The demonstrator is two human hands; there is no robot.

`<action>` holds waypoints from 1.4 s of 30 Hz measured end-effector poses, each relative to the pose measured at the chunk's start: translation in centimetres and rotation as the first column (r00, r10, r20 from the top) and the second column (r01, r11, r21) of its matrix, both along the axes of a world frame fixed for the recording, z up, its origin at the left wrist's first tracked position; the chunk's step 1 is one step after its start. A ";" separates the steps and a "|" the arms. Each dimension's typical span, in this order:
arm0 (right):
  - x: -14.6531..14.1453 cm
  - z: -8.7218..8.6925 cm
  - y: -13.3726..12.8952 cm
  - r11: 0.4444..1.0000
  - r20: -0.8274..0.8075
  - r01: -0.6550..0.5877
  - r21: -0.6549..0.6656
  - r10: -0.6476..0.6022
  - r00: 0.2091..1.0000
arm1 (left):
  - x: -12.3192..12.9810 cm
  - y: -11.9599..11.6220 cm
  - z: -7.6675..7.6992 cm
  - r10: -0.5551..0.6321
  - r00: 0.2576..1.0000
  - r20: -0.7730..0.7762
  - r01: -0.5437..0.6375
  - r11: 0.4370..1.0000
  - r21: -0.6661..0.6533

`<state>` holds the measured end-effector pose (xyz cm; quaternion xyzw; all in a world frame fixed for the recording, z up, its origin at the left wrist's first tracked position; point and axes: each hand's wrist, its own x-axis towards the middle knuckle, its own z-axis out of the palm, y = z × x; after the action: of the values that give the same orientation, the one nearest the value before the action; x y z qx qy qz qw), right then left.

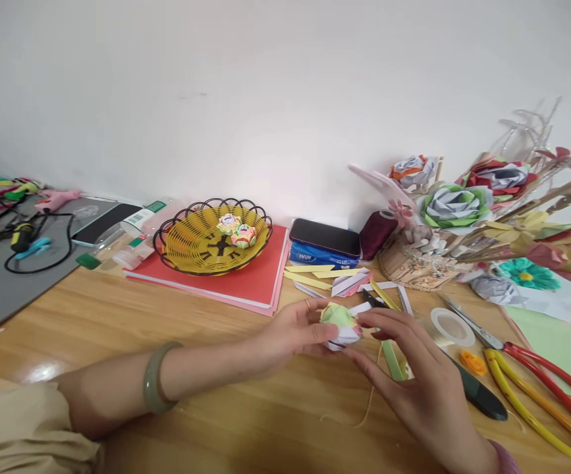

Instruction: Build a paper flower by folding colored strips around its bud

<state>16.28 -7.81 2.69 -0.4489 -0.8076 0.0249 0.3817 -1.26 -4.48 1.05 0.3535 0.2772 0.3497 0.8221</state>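
A small folded paper ball point(342, 327), green on top and white below with a bit of pink, is held above the wooden table. My left hand point(292, 332) grips it from the left, thumb across its front. On its right side, the fingertips and thumb of my right hand point(413, 368) touch the ball, with a gap between thumb and fingers. Behind my hands lie yellow and white paper strips point(315, 276) and a folded pink and white paper piece point(351, 283). A thin string point(370, 401) trails on the table below the ball.
A yellow basket point(191, 247) with two paper balls stands on red paper point(260, 280). Behind the strips, a phone point(325, 237) rests on a blue pack. At right are scissors point(522, 349), yellow-handled pliers point(522, 408), a tape roll point(453, 327) and paper flowers point(456, 207).
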 end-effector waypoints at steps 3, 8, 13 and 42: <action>-0.1 0.0 0.0 0.999 -0.050 0.034 -0.023 -0.035 0.998 | 0.1 0.1 -0.1 0.109 0.994 0.011 -0.109 0.993 0.050; -0.2 -0.3 0.0 0.987 -0.145 0.021 -0.156 -0.044 0.988 | 0.2 0.0 -0.3 0.144 0.988 0.064 -0.153 0.972 0.179; -0.3 0.2 0.3 0.910 -0.306 -0.021 -0.414 -0.117 0.945 | 0.2 -0.1 0.0 0.152 0.988 0.040 -0.157 0.963 0.220; -0.4 0.3 0.6 0.815 -0.437 -0.076 -0.574 -0.227 0.870 | 0.4 -0.7 -0.4 0.186 0.982 -0.040 -0.169 0.948 0.272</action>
<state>15.86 -7.24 2.95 -0.5543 -0.6202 0.3634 0.4196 -0.86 -5.17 0.66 0.4459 0.2849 0.4447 0.7227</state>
